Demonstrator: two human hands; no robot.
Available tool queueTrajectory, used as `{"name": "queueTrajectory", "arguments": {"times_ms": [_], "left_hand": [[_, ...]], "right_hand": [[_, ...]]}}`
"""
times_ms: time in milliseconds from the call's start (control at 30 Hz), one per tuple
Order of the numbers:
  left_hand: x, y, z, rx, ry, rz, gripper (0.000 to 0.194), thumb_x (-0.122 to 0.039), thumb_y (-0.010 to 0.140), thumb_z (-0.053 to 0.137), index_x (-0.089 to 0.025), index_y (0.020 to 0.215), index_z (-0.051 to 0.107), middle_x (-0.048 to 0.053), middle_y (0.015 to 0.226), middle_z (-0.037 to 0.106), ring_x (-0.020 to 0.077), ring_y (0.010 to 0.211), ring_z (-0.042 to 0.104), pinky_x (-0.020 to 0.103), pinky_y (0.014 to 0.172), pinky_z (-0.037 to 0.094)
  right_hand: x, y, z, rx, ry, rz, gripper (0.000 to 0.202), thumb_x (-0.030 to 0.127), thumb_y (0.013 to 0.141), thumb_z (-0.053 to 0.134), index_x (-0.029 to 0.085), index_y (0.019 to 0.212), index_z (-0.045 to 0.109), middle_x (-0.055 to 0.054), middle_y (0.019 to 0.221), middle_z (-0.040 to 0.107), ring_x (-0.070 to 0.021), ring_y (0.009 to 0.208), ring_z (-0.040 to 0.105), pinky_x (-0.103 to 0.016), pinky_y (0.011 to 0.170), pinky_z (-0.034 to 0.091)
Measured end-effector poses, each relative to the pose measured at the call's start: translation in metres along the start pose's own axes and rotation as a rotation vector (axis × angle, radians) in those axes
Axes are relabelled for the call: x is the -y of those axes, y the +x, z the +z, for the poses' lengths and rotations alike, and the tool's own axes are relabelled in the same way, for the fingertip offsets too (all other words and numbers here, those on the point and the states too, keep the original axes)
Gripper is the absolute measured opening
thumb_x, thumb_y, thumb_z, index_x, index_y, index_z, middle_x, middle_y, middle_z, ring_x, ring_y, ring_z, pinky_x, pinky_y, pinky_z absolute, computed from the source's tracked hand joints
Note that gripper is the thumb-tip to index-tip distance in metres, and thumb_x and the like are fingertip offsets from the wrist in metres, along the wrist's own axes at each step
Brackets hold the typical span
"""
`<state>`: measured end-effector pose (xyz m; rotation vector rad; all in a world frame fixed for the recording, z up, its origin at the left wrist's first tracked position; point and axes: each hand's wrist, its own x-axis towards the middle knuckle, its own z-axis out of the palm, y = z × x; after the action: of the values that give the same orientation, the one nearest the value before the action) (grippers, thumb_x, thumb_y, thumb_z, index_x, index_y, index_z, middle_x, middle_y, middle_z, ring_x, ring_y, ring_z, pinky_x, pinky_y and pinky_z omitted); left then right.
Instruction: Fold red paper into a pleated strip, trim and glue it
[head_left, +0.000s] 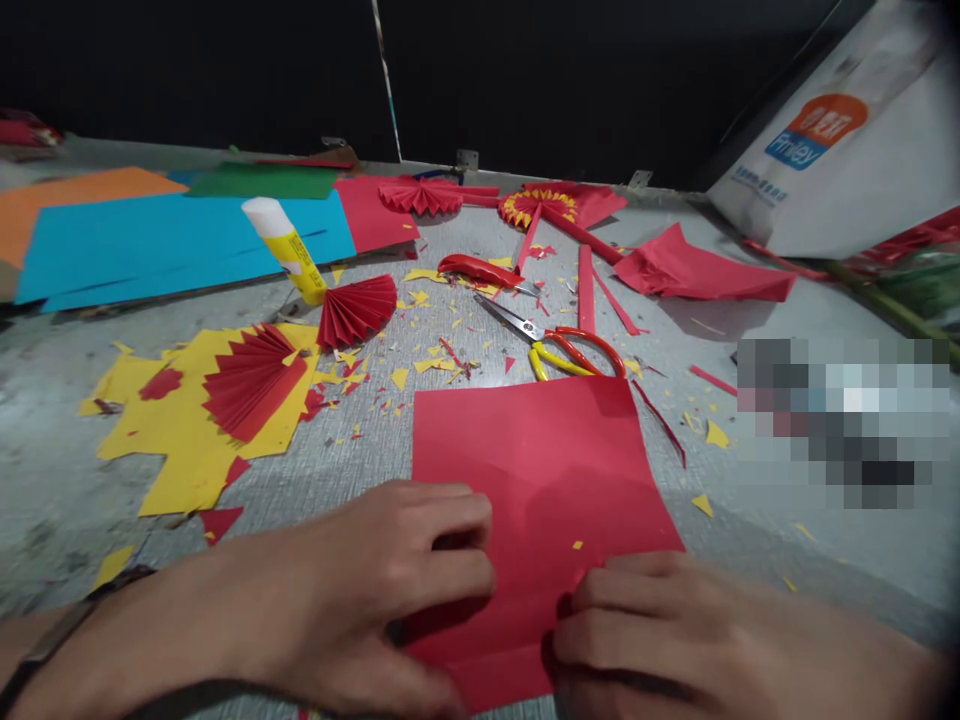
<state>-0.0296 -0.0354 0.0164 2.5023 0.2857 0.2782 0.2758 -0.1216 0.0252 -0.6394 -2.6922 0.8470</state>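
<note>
A red sheet of paper [525, 450] lies flat before me, with a crease line close to its near edge. At its near left corner my left hand [360, 590] has its fingers bent over the paper and its thumb at the edge. My right hand [675, 630] is curled over the near right part, its thumb hidden. One yellow scrap [577, 545] rests on the sheet. Just beyond the far edge lie scissors [559, 345] with red and yellow handles, blades apart. Behind them is a red-handled cutter [484, 272].
A glue stick [285, 250] stands at left beside a pleated red fan [356, 310]. Another fan [255, 385] lies on cut yellow paper [180, 475]. Blue paper [187, 245], a red-yellow rosette [536, 207] and crumpled red paper [705, 268] lie farther back. A white bag [847, 170] stands right.
</note>
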Motion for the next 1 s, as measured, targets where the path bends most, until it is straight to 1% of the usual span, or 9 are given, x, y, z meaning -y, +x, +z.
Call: {"name": "queueTrajectory", "arguments": {"times_ms": [133, 233, 400, 567, 633, 733, 867, 933, 1000], "left_hand": [[-0.002, 0.001, -0.001, 0.027, 0.024, 0.015, 0.041, -0.053, 0.094, 0.088, -0.021, 0.11, 0.068, 0.008, 0.111, 0.068, 0.022, 0.085, 0.062, 0.032, 0.073, 0.053], [-0.002, 0.001, -0.007, 0.044, 0.006, 0.004, 0.038, -0.053, 0.098, 0.084, -0.022, 0.113, 0.069, 0.008, 0.111, 0.068, 0.0222, 0.087, 0.063, 0.032, 0.075, 0.054], [0.005, 0.003, -0.014, 0.062, -0.159, 0.035, 0.037, -0.05, 0.099, 0.084, -0.021, 0.115, 0.07, 0.008, 0.113, 0.068, 0.0219, 0.094, 0.065, 0.031, 0.081, 0.057], [0.009, 0.011, -0.008, -0.079, -0.197, 0.047, 0.013, -0.028, 0.107, 0.073, -0.017, 0.114, 0.069, 0.01, 0.112, 0.068, 0.0209, 0.099, 0.065, 0.032, 0.086, 0.055], [0.007, 0.013, -0.006, -0.058, -0.162, 0.109, 0.011, -0.018, 0.108, 0.064, -0.016, 0.116, 0.071, 0.011, 0.112, 0.068, 0.021, 0.097, 0.064, 0.033, 0.084, 0.054], [0.003, 0.013, -0.009, 0.014, -0.063, 0.17, 0.022, -0.007, 0.1, 0.054, -0.018, 0.112, 0.07, 0.012, 0.114, 0.07, 0.0237, 0.098, 0.064, 0.037, 0.083, 0.053], [0.001, 0.011, -0.012, 0.051, -0.005, 0.198, 0.034, -0.006, 0.083, 0.054, -0.021, 0.111, 0.065, 0.013, 0.124, 0.073, 0.0296, 0.122, 0.064, 0.044, 0.102, 0.052], [0.001, 0.01, -0.012, 0.08, -0.01, 0.206, 0.034, -0.009, 0.086, 0.054, -0.022, 0.116, 0.065, 0.013, 0.124, 0.074, 0.0294, 0.126, 0.064, 0.045, 0.106, 0.05], [0.0, 0.01, -0.012, 0.12, 0.027, 0.214, 0.031, -0.015, 0.094, 0.054, -0.022, 0.12, 0.067, 0.013, 0.12, 0.075, 0.0297, 0.12, 0.065, 0.045, 0.102, 0.051]], "right_hand": [[0.004, 0.001, 0.005, -0.029, -0.032, 0.001, 0.034, 0.03, 0.123, 0.04, 0.017, 0.123, 0.071, -0.001, 0.115, 0.08, -0.0183, 0.092, 0.065, -0.036, 0.081, 0.05], [0.007, 0.004, 0.008, 0.001, -0.064, -0.007, 0.024, 0.03, 0.121, 0.05, 0.018, 0.122, 0.07, 0.0, 0.12, 0.08, -0.0171, 0.09, 0.065, -0.036, 0.08, 0.05], [0.007, 0.009, 0.002, 0.005, -0.141, -0.026, 0.027, 0.029, 0.122, 0.047, 0.019, 0.12, 0.072, -0.001, 0.12, 0.081, -0.0172, 0.091, 0.067, -0.035, 0.081, 0.051], [-0.008, 0.009, -0.017, -0.111, -0.248, -0.047, 0.041, 0.014, 0.12, 0.039, 0.016, 0.107, 0.078, -0.004, 0.124, 0.082, -0.0192, 0.095, 0.068, -0.035, 0.09, 0.054], [-0.017, 0.007, -0.023, -0.136, -0.254, -0.037, 0.041, 0.011, 0.117, 0.038, 0.013, 0.116, 0.079, -0.006, 0.127, 0.082, -0.022, 0.108, 0.07, -0.037, 0.099, 0.055], [-0.024, 0.005, -0.027, -0.154, -0.262, -0.044, 0.036, 0.009, 0.109, 0.045, 0.012, 0.121, 0.078, -0.007, 0.128, 0.082, -0.0239, 0.119, 0.07, -0.038, 0.11, 0.054], [-0.013, 0.007, -0.019, -0.207, -0.372, -0.032, 0.036, 0.007, 0.11, 0.045, 0.016, 0.11, 0.081, -0.005, 0.122, 0.085, -0.0216, 0.108, 0.075, -0.035, 0.102, 0.059], [-0.002, 0.009, -0.009, -0.213, -0.466, -0.018, 0.039, 0.01, 0.114, 0.043, 0.017, 0.114, 0.081, -0.006, 0.118, 0.085, -0.0209, 0.103, 0.076, -0.034, 0.096, 0.061], [0.009, 0.01, 0.007, -0.222, -0.596, -0.004, 0.036, 0.015, 0.116, 0.045, 0.018, 0.122, 0.08, -0.006, 0.119, 0.085, -0.0224, 0.106, 0.078, -0.036, 0.098, 0.061]]}}
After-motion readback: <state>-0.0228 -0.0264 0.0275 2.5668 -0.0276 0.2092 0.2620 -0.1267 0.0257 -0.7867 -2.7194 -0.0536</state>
